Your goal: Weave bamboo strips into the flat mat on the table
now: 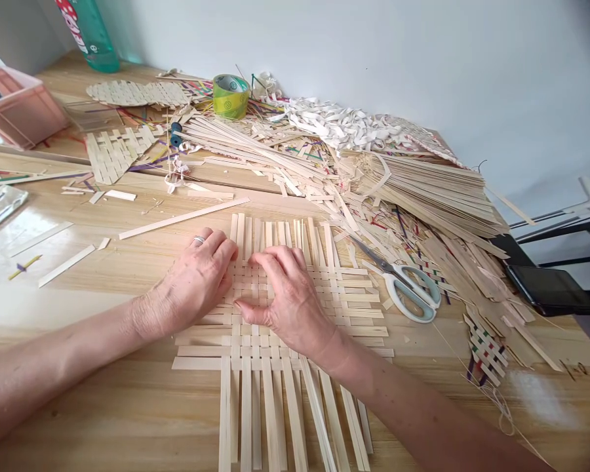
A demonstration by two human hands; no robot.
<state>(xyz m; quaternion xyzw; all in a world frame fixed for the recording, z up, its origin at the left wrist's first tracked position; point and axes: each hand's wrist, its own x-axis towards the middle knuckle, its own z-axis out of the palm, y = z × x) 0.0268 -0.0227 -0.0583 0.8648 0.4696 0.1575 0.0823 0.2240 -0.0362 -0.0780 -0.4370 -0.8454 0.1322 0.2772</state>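
A mat of pale flat strips [261, 354] lies woven on the wooden table, with loose strip ends sticking out on all sides. My left hand [194, 282], with a ring on one finger, rests on the mat's upper left part, its fingers curled; what is under the fingertips is hidden. Just to the right, my right hand [290, 298] touches the weave, thumb and index finger spread apart, with nothing seen between them.
White-handled scissors [413, 292] lie right of the mat. Behind are bundled strips [437, 190], yellow tape [231, 97], white curled scraps [334, 121] and small woven pieces. A pink basket [24, 111] and green bottle [91, 36] stand back left; a phone [545, 288] is far right.
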